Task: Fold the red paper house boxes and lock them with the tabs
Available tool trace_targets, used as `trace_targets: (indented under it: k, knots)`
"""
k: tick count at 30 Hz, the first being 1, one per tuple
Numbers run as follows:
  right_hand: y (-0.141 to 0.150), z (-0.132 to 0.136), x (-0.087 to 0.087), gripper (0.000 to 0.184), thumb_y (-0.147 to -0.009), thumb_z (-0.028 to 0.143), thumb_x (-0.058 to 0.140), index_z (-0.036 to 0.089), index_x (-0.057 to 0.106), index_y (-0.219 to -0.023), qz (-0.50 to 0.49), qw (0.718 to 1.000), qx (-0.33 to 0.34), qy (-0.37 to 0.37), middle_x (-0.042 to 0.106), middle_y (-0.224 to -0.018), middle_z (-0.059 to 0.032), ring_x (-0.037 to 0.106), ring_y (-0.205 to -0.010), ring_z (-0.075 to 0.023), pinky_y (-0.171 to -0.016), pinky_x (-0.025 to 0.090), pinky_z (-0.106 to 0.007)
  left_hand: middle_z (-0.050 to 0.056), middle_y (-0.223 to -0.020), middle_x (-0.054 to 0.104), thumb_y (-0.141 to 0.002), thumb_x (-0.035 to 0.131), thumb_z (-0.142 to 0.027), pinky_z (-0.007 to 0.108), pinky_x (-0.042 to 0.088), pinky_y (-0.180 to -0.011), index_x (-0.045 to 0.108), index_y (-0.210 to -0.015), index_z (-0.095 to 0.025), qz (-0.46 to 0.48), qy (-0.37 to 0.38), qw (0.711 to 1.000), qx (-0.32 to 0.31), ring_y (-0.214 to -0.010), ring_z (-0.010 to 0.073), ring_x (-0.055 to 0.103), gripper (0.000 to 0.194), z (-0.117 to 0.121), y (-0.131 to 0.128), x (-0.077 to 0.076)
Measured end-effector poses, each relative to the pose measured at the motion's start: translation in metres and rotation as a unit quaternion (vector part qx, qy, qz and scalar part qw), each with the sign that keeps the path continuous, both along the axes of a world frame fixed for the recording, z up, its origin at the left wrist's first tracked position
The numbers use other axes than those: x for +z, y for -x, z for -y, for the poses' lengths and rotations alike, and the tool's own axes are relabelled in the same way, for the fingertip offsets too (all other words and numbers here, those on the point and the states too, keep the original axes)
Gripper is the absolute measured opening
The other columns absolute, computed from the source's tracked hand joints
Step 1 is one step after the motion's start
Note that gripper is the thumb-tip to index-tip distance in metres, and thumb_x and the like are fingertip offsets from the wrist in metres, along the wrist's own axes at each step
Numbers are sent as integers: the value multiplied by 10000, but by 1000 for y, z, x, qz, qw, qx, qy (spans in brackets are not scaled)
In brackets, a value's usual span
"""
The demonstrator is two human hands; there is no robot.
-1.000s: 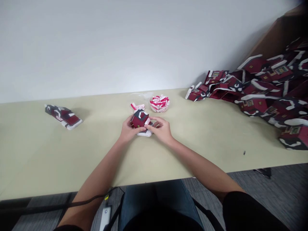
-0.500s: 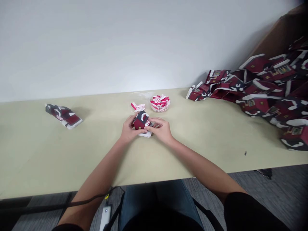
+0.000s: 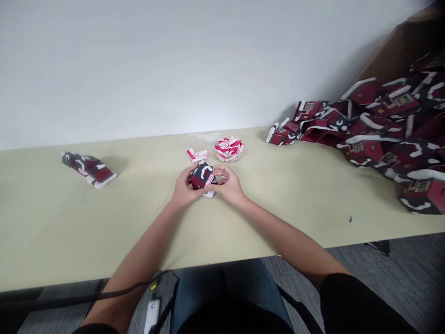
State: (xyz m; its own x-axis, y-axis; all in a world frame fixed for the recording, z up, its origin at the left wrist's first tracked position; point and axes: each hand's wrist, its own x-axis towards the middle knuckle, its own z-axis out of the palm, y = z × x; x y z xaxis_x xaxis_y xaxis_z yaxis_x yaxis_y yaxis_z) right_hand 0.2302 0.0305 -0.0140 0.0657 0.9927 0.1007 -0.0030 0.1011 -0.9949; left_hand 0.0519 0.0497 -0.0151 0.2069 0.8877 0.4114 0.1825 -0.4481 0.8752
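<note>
A small model house (image 3: 199,181), dark red with a dark roof and white trim, is held tilted just above or on the table. My left hand (image 3: 184,188) wraps round its left side, thumb along the front. From the right, my right hand (image 3: 229,186) closes on the house too, its thumb tip at the front edge. Between the house and the right fingers shows a red-and-white striped piece (image 3: 211,178), lying against the wall; whether it is attached I cannot tell. The underside of the house is mostly hidden by my hands.
Behind my hands stand a clear round tub (image 3: 229,159) of striped pieces and some loose striped pieces (image 3: 197,155) on clear plastic. Another model house (image 3: 100,174) lies at left. Many similar houses (image 3: 368,147) are heaped at right by a cardboard box (image 3: 389,51).
The house has turned slightly in my hands, so more of its dark roof shows. Both hands keep their hold. The whole view has shifted a little.
</note>
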Motion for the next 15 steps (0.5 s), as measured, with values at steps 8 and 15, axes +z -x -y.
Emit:
trace_targets:
  k: [8,15]
  knots:
    - [-6,2,6,799,-495,454,907,238,536,-1169,0,1000,19,6,688,-1099,-46,606,-682,-103,-643,514,-263,151,-1369,533,-499,922,-420,415,533,-923,433,-1431,-238,-35,-17,998,41,-1192,329,580,1069,8,0,13]
    - [-40,-22,27,614,-586,571,798,213,563,-1025,-22,992,-117,-44,691,-1031,-50,567,-572,-93,-446,424,-212,92,-1061,635,-577,873,-446,390,558,-790,555,-1280,-232,-55,50,980,185,-866,242,661,801,14,-10,17]
